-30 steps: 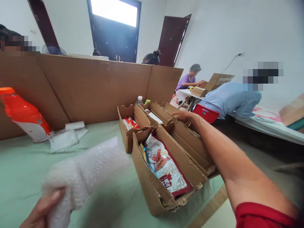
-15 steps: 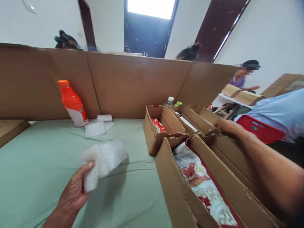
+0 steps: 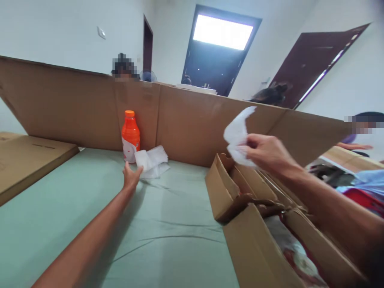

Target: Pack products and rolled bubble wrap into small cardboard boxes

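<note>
My right hand (image 3: 265, 152) is raised over the open cardboard boxes (image 3: 228, 192) and closed on a white piece of bubble wrap (image 3: 237, 134). My left arm stretches forward across the green cloth. My left hand (image 3: 131, 178) touches the near edge of a small pile of white bubble wrap (image 3: 151, 160), with its thumb and fingers apart. An orange bottle (image 3: 130, 134) with a white label stands upright just behind that pile. The nearest box (image 3: 261, 248) holds a red and white printed packet (image 3: 295, 256), seen blurred.
A tall cardboard wall (image 3: 186, 120) runs along the far edge of the green cloth (image 3: 168, 248). A flat cardboard sheet (image 3: 27, 160) lies at the left. Other people's heads show behind the wall, and a person in light blue is at the far right.
The bubble wrap piece has passed from my left hand to my right, which rose off the box rim. My left hand has reached forward to the pile by the bottle. The view swung left.
</note>
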Available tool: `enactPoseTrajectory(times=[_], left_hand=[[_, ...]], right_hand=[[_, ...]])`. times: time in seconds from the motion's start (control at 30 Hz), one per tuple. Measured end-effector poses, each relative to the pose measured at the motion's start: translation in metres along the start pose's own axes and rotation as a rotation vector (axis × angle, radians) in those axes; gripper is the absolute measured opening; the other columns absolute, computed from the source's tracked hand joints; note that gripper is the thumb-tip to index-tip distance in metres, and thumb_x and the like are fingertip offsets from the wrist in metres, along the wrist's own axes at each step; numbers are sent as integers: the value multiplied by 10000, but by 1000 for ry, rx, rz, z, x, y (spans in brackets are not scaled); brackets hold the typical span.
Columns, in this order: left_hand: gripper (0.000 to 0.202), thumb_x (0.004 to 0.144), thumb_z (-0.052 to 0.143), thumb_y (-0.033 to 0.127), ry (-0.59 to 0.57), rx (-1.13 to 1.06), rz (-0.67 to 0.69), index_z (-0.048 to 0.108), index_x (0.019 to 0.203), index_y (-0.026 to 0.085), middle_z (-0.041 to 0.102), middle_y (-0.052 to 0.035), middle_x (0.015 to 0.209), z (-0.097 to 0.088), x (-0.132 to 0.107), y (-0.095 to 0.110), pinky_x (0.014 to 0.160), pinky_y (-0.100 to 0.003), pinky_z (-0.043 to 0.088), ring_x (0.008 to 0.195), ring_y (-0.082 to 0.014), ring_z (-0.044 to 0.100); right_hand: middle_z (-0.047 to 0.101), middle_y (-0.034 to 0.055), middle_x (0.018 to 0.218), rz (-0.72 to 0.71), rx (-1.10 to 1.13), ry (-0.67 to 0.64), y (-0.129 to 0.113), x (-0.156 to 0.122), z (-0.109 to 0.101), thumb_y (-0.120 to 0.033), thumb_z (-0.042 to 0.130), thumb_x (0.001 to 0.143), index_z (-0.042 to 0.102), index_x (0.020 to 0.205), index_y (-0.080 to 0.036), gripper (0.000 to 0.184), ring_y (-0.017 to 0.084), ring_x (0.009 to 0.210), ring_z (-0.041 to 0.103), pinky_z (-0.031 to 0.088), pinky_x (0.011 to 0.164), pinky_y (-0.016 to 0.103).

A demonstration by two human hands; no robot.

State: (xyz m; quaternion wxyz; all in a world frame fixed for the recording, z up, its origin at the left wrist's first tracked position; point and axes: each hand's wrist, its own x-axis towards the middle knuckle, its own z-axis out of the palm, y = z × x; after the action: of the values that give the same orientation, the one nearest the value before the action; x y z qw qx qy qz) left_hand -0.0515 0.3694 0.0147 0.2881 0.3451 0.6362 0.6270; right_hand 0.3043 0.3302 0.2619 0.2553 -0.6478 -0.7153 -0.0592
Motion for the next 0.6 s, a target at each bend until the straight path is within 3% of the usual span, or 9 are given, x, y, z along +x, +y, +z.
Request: enactPoseTrajectory(times=[0.1, 0.2, 0.3, 0.37, 0.47, 0.53, 0.6], left_hand=[[724, 758, 687, 243, -31, 77, 85, 432, 1421, 102, 464, -244, 1453, -14, -12, -32, 1184, -502, 315, 1431, -365, 389], [712, 828, 629, 300, -51, 137, 196, 383, 1472, 120, 410, -234, 1494, -21, -26, -50, 1193, -470, 315, 1450, -337, 368], [746, 859, 603, 352, 3, 196, 280, 319, 1504, 106, 226, -257, 1591, -21, -30, -56, 1235, -498, 203, 1527, -355, 187], [730, 852, 601, 350, 37, 261, 325, 335, 1491, 114, 156, -253, 1619, -21, -26, -59, 1239, -510, 174, 1536, -364, 139], [672, 786, 603, 264, 38, 381, 350, 427, 1421, 128, 230, -249, 1596, -23, -20, -64, 1213, -548, 220, 1501, -402, 227], [680, 734, 589, 209, -8, 405, 332, 449, 1390, 99, 332, -270, 1537, -27, -19, -64, 1197, -578, 240, 1466, -434, 287], [717, 726, 572, 208, -76, 391, 310, 414, 1411, 65, 428, -275, 1466, -31, -20, -63, 1190, -585, 256, 1436, -443, 333]], right_hand=[[738, 76, 847, -63, -97, -173, -66, 27, 65, -225, 569, 816, 707, 842, -175, 149, 225, 771, 660, 430, 637, 283], [754, 105, 1042, -118, -101, -291, -118, 44, 138, -217, 558, 851, 733, 1002, -179, 234, 265, 932, 689, 466, 713, 291], [772, 55, 1036, -243, -43, -476, -154, 45, 200, -320, 701, 807, 752, 1053, -235, 265, 254, 950, 706, 490, 752, 289], [781, 16, 1004, -329, 0, -576, -166, 38, 222, -405, 768, 769, 767, 1021, -277, 283, 232, 938, 715, 493, 781, 286], [782, 1, 1016, -371, 39, -603, -161, 32, 214, -422, 735, 813, 776, 988, -289, 223, 213, 943, 715, 485, 810, 287], [781, -8, 1014, -340, 45, -556, -139, 36, 183, -378, 707, 836, 775, 989, -283, 193, 199, 954, 706, 480, 819, 273], [776, 5, 1023, -269, 29, -465, -99, 44, 138, -329, 657, 865, 768, 1021, -252, 206, 191, 970, 694, 481, 831, 266]])
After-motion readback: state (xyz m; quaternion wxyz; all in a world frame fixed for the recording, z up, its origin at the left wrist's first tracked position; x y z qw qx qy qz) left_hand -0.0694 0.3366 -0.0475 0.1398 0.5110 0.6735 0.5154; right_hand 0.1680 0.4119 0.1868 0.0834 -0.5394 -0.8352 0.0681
